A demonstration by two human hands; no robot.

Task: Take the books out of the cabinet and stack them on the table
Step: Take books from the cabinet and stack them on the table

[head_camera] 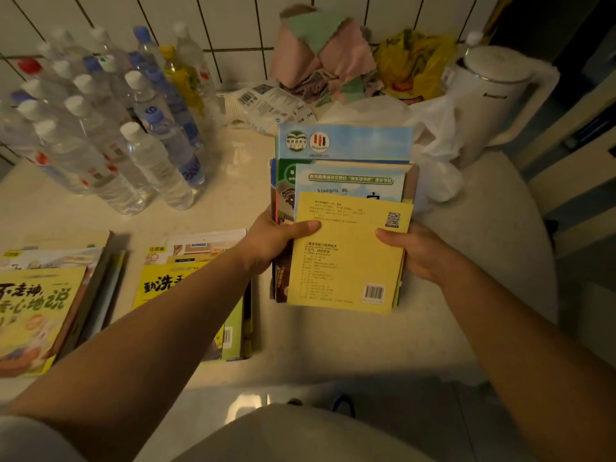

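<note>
Bare forearms, a pale short sleeve at the left shoulder, light trousers.

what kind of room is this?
Likely a home kitchen counter: tiled wall, white electric kettle, a cluster of water bottles. Both hands hold a stack of books over it.

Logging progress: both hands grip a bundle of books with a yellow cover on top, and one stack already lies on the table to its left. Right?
Not quite. The head view shows two stacks on the table, not one. Left hand and right hand do grip the yellow-topped bundle.
</note>
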